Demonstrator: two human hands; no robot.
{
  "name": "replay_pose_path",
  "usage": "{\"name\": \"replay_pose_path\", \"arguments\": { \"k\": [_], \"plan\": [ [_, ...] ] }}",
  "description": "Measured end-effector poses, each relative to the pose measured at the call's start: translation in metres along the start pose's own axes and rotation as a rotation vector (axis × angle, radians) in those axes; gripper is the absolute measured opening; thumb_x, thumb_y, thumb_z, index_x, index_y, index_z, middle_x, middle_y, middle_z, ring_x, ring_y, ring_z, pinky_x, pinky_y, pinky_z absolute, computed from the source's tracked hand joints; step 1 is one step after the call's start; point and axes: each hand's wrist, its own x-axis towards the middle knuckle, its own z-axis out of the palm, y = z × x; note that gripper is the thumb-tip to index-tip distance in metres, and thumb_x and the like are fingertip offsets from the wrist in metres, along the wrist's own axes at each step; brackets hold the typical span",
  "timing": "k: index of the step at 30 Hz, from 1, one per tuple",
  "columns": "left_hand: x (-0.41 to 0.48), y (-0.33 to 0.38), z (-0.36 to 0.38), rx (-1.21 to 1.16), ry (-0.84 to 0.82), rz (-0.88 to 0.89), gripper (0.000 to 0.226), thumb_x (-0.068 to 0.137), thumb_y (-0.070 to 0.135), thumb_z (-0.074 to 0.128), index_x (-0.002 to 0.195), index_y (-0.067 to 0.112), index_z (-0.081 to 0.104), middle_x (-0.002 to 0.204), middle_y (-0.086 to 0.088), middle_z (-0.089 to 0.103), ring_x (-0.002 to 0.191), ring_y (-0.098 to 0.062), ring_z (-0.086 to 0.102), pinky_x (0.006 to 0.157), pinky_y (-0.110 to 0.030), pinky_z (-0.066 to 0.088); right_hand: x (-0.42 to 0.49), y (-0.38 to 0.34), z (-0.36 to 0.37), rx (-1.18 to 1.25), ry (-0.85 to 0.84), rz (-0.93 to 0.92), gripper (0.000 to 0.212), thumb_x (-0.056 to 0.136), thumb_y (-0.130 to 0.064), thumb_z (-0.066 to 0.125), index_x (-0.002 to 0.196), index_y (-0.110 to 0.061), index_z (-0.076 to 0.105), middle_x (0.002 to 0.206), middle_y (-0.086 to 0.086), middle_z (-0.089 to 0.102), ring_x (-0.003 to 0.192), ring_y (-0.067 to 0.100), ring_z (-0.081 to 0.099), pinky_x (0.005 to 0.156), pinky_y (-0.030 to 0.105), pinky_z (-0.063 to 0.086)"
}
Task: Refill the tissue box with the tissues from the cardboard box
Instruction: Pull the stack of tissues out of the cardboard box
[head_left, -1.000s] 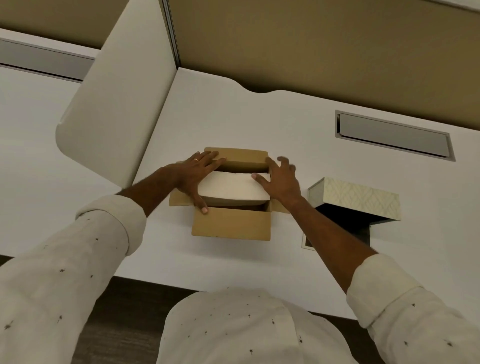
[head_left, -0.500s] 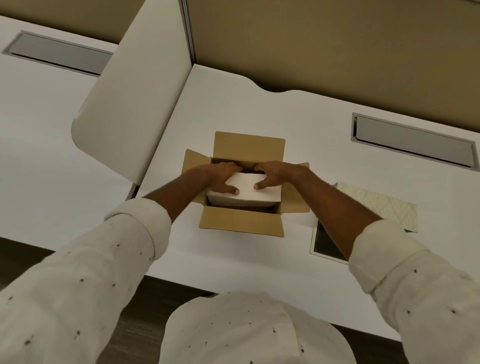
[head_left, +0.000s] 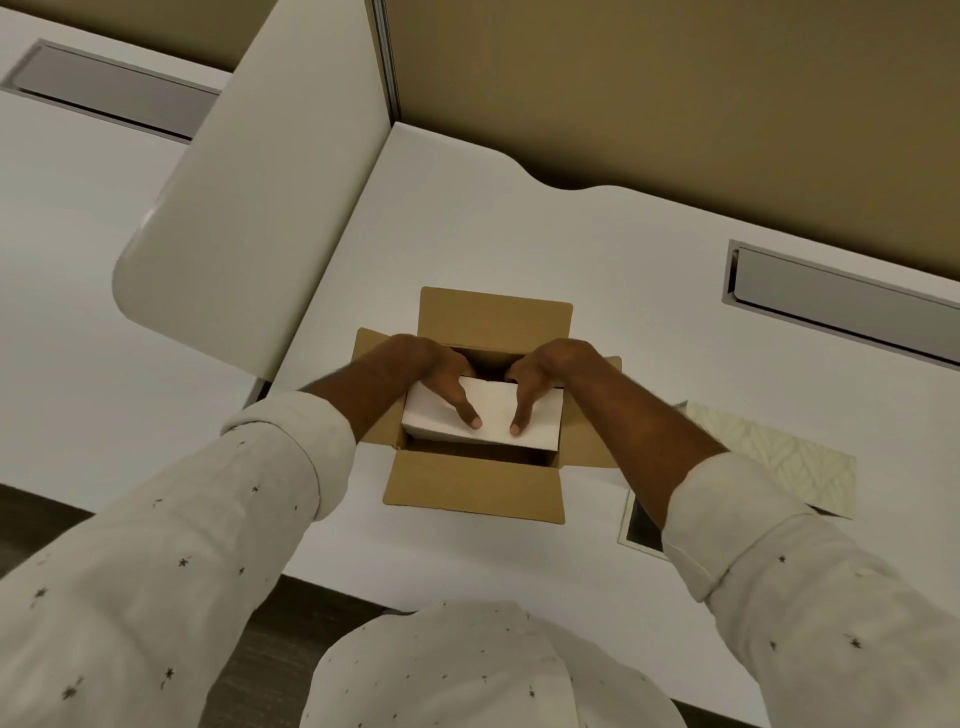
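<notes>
A brown cardboard box (head_left: 472, 488) stands open on the white desk, its four flaps spread out. Inside it a white stack of tissues (head_left: 493, 421) is tilted, its near edge raised above the box rim. My left hand (head_left: 441, 374) grips the stack's left far end, thumb lying on top. My right hand (head_left: 540, 379) grips the right far end the same way; the fingers reach down behind the stack and are hidden. The cream patterned tissue box (head_left: 779, 462) lies to the right, partly behind my right forearm, with a dark opening (head_left: 641, 525) at its near side.
A white rounded divider panel (head_left: 249, 218) rises at the left of the desk (head_left: 519, 223). A grey cable slot (head_left: 841, 301) is set into the desk at the far right, another one (head_left: 104, 88) on the neighbouring desk. A tan partition wall runs behind.
Both hands have shifted from the stack's sides to its far edge, thumbs now on top. The view has moved closer over the cardboard box; the stack stays tilted inside it.
</notes>
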Motion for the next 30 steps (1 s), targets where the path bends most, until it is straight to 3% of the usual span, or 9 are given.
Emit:
{"name": "replay_pose_path", "arguments": {
  "k": [8,16,18,21,30],
  "plan": [
    [0.002,-0.001,-0.002,0.027,-0.048,0.027,0.088,0.067,0.067,0.081,0.14,0.029,0.05,0.135,0.001,0.061,0.12,-0.023,0.061,0.105,-0.046,0.053,0.001,-0.007,0.003,-0.036,-0.056,0.004,0.086,0.061,-0.053,0.091,0.134,-0.023,0.056,0.125,0.002,0.063,0.111,0.025,0.062,0.102,0.045,0.051],
    [0.004,-0.004,0.011,0.048,-0.085,0.063,0.087,0.064,0.067,0.084,0.136,0.028,0.056,0.129,0.003,0.066,0.113,-0.02,0.065,0.099,-0.041,0.057,0.003,-0.009,0.017,0.018,-0.034,-0.039,0.092,0.057,-0.046,0.095,0.135,-0.021,0.052,0.13,0.002,0.061,0.111,0.025,0.062,0.099,0.045,0.053],
    [0.001,-0.003,0.012,0.052,-0.059,0.097,0.089,0.062,0.068,0.084,0.136,0.03,0.054,0.13,0.005,0.063,0.114,-0.018,0.063,0.094,-0.035,0.057,0.001,-0.01,0.017,0.016,-0.018,-0.035,0.099,0.054,-0.047,0.096,0.138,-0.022,0.048,0.132,0.001,0.059,0.113,0.025,0.061,0.1,0.046,0.053],
    [-0.001,-0.005,0.014,0.039,-0.026,0.128,0.096,0.059,0.07,0.085,0.139,0.029,0.049,0.131,0.007,0.059,0.116,-0.018,0.06,0.099,-0.037,0.055,-0.001,-0.012,0.017,-0.008,0.036,-0.046,0.111,0.051,-0.05,0.095,0.143,-0.024,0.039,0.136,-0.001,0.054,0.119,0.025,0.056,0.102,0.046,0.051],
    [0.002,-0.015,0.032,0.049,0.044,0.174,0.095,0.061,0.069,0.084,0.137,0.027,0.046,0.133,0.005,0.059,0.112,-0.016,0.059,0.099,-0.035,0.053,0.0,-0.018,0.021,-0.063,-0.042,-0.031,0.09,0.061,-0.046,0.093,0.138,-0.02,0.054,0.132,0.002,0.06,0.118,0.026,0.058,0.105,0.046,0.05]
  ]
}}
